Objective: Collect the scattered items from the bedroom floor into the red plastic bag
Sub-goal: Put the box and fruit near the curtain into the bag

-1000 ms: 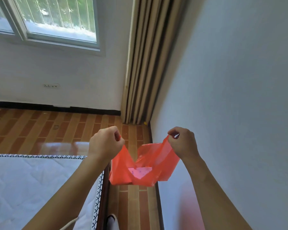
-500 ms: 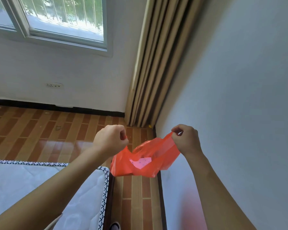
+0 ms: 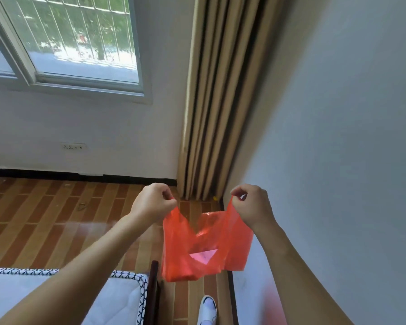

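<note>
Head view: the red plastic bag [image 3: 204,245] hangs in the air above the strip of floor [image 3: 56,219] between the bed's [image 3: 117,294] far corner and the right-hand wall. The left hand [image 3: 154,202] pinches one handle and the right hand [image 3: 252,204] pinches the other, both clamped on the film and held apart, so the mouth gapes. A pale triangular scrap [image 3: 203,255] shows through the plastic inside. The step looks to be opening the bag: keep both pinches firm, spread the handles evenly, and do not overstretch the thin film. A small dark item [image 3: 81,205] lies on the floor towards the window wall; what it is cannot be told
</note>
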Demonstrator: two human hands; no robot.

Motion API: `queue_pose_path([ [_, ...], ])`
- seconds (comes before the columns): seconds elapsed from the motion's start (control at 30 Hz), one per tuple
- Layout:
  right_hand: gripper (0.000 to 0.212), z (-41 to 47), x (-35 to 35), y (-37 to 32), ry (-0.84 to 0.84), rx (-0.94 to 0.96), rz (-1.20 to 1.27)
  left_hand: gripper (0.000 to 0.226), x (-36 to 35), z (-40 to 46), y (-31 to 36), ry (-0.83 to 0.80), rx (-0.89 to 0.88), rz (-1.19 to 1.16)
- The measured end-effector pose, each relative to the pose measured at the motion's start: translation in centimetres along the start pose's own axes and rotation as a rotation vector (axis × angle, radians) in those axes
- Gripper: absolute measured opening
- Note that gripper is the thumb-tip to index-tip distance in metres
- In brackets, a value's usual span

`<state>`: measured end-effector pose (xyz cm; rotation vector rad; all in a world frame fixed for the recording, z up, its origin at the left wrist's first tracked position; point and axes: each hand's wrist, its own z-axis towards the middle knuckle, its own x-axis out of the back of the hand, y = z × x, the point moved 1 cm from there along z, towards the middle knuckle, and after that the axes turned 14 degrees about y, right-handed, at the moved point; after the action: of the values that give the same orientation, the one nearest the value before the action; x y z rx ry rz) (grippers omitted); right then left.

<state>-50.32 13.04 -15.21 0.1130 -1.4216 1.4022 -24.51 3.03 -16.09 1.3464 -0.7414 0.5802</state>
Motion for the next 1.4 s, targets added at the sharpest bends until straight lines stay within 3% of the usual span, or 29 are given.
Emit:
queue_pose_path([
  [0.4,0.022,13.6,-6.2,7.6,-0.128,-0.048,0.007,0.018,-8.8,5.6,0.9,0.3,0.216,-0.035],
  [0.67,0.022,18.0,-10.8,8.8,-0.176,-0.075,-0.018,0.016,-11.1,11.4,-1.4,0.288,0.307,-0.034],
  [0.97,0.023,21.7,-18.5,10.7,-0.098,-0.122,0.024,0.016,-14.2,19.0,-5.2,0.262,0.227,0.003],
  [1.17,0.025,22.7,-24.6,13.4,-0.137,-0.117,0.041,0.014,-17.8,23.4,-8.5,0.154,0.126,0.17],
  [1.4,0.026,26.4,-31.8,19.0,-0.192,-0.096,0.051,0.021,-24.2,27.8,-12.8,0.131,0.261,0.195],
])
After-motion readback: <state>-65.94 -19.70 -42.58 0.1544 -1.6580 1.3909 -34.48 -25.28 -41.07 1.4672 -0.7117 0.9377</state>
